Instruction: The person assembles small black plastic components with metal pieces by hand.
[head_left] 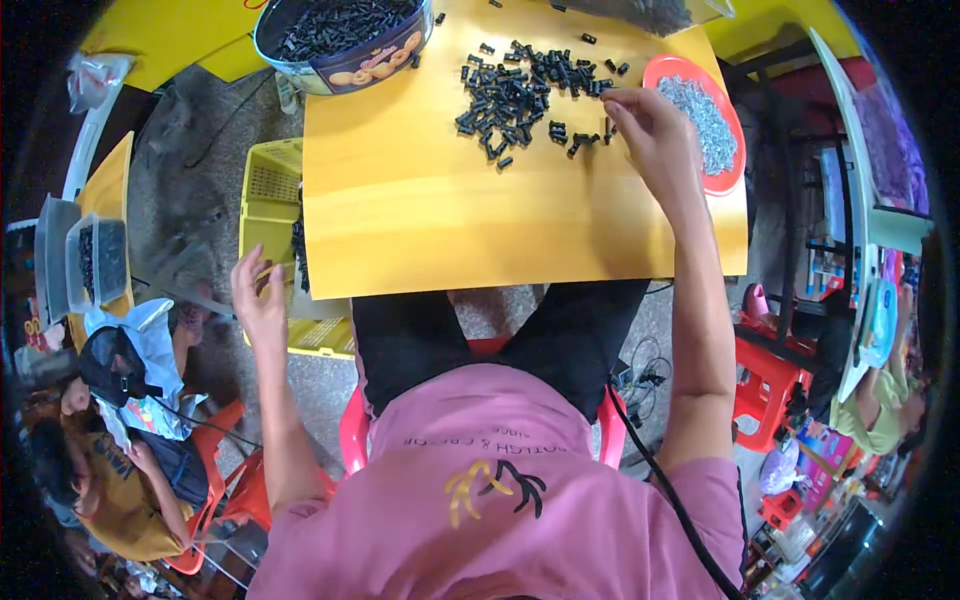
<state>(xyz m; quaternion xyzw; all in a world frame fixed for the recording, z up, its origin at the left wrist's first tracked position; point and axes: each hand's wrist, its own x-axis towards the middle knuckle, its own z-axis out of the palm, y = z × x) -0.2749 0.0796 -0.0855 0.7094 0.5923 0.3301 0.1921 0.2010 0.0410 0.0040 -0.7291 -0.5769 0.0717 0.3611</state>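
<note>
Small black plastic cylindrical pieces (505, 100) lie in a loose heap on the yellow tabletop (430, 220). At the heap's right side, my right hand (660, 140) reaches over the table with thumb and forefinger in a pinch. Whatever is between those fingertips is too small to make out; a few black pieces lie just beside them. My left hand (260, 295) is off the table's left edge, beside a yellow plastic crate (270, 205). Its fingers are curled loosely and apart, holding nothing visible. Right of my right hand sits a red oval dish (740, 150) of small silvery metal parts (700, 115).
A round blue tin (370, 72) full of black pieces stands at the far left of the table. A clear container (650, 12) is at the far edge. Other people sit to the left (130, 490) and right (880, 400). A black cable (665, 480) runs past my right side.
</note>
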